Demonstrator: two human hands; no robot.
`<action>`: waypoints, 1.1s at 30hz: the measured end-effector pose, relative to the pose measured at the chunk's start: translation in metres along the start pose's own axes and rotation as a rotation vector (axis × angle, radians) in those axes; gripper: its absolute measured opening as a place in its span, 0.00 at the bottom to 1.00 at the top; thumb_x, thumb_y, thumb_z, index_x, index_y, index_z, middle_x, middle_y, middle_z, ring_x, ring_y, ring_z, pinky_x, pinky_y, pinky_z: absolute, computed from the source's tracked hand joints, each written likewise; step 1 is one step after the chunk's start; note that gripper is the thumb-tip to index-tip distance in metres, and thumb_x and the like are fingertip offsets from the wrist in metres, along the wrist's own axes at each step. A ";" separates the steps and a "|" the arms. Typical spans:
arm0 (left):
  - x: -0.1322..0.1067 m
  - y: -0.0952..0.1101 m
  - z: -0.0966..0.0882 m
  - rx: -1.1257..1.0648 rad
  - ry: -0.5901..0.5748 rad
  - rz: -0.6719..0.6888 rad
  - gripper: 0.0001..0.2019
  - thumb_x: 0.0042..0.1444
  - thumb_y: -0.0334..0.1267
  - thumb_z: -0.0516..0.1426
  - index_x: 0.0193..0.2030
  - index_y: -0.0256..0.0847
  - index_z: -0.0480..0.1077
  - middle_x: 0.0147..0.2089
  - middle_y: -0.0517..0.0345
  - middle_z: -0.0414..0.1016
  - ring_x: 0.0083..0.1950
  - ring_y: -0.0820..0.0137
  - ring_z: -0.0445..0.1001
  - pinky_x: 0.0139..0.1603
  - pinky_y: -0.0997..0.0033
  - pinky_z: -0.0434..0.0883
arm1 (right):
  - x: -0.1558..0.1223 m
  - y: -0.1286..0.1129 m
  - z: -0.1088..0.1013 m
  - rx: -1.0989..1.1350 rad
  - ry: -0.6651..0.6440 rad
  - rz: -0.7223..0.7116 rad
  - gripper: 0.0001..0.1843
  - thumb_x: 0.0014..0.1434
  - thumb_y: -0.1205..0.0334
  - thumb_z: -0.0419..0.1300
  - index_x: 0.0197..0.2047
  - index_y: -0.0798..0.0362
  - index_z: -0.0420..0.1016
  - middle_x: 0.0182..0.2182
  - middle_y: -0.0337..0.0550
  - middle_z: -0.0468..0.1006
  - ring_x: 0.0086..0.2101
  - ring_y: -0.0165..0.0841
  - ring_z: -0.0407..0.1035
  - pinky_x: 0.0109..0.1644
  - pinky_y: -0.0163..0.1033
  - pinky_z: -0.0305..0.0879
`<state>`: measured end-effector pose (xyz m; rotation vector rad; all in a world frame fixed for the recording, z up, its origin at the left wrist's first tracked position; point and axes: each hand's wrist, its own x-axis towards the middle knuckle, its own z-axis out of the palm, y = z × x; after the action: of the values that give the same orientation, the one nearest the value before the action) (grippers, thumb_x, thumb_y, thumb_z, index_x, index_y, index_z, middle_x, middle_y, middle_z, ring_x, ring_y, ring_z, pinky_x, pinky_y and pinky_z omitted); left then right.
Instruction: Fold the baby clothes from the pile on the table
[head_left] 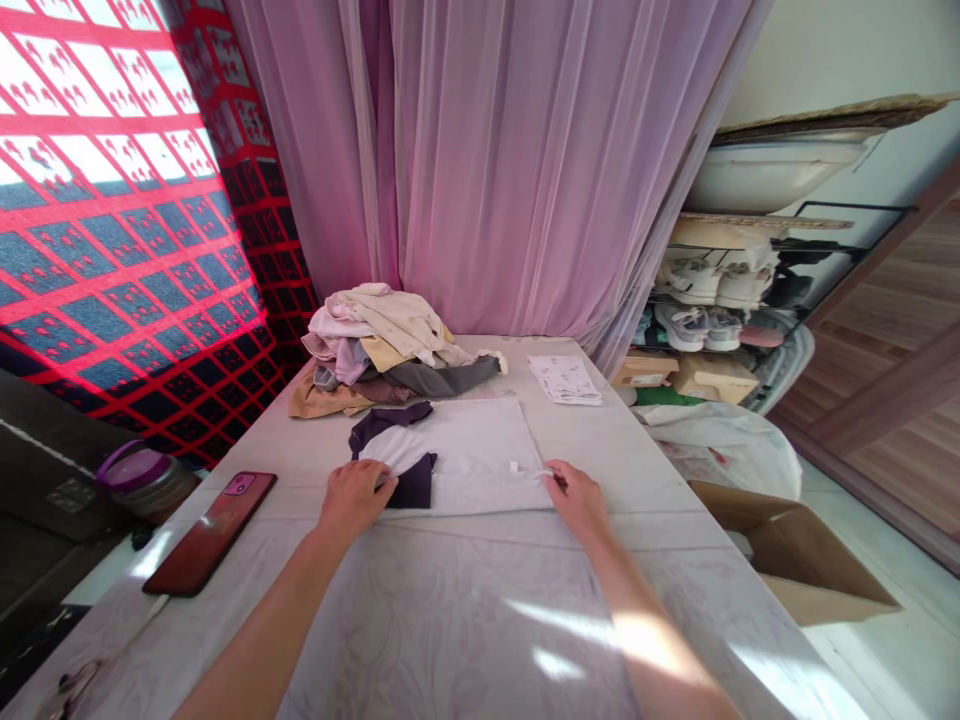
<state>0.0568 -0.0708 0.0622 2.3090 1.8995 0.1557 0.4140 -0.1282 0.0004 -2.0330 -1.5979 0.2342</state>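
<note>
A white t-shirt with dark purple sleeves [465, 455] lies flat on the table [450, 620] covered by a pale patterned cloth. My left hand [354, 497] is closed on the shirt's near left edge, beside the dark sleeve [414, 485]. My right hand [576, 492] pinches the shirt's near right edge, where a small white tag shows. Both hands rest on the table surface.
A pile of unfolded clothes [382, 350] sits behind the shirt. A folded patterned cloth [564, 379] lies at the back right. A red phone [212, 530] lies left. A cardboard box [795, 550] and a shoe rack [712, 300] stand right; pink curtains [525, 150] hang behind.
</note>
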 end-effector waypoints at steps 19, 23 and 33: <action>0.007 0.039 0.025 -0.065 0.224 0.172 0.16 0.62 0.37 0.49 0.54 0.41 0.68 0.54 0.48 0.73 0.53 0.59 0.71 0.54 0.59 0.66 | -0.007 0.004 -0.005 0.000 0.079 0.072 0.19 0.63 0.59 0.47 0.51 0.50 0.73 0.42 0.45 0.80 0.40 0.35 0.72 0.45 0.39 0.65; -0.013 0.062 0.048 -0.093 0.162 0.544 0.20 0.65 0.42 0.45 0.59 0.43 0.68 0.59 0.50 0.72 0.61 0.61 0.66 0.64 0.57 0.60 | -0.026 0.005 -0.011 0.018 0.132 -0.030 0.17 0.63 0.59 0.47 0.44 0.51 0.76 0.41 0.47 0.79 0.40 0.35 0.72 0.47 0.39 0.66; -0.026 0.071 0.095 -0.018 0.150 0.682 0.33 0.61 0.61 0.46 0.69 0.51 0.54 0.72 0.51 0.54 0.72 0.55 0.51 0.69 0.47 0.49 | -0.056 -0.048 0.009 -0.264 -0.208 -0.378 0.28 0.66 0.52 0.47 0.67 0.49 0.58 0.67 0.47 0.56 0.66 0.41 0.47 0.68 0.58 0.39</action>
<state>0.1365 -0.1141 -0.0178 2.8979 1.0673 0.4227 0.3537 -0.1712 0.0068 -1.8890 -2.2066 0.0989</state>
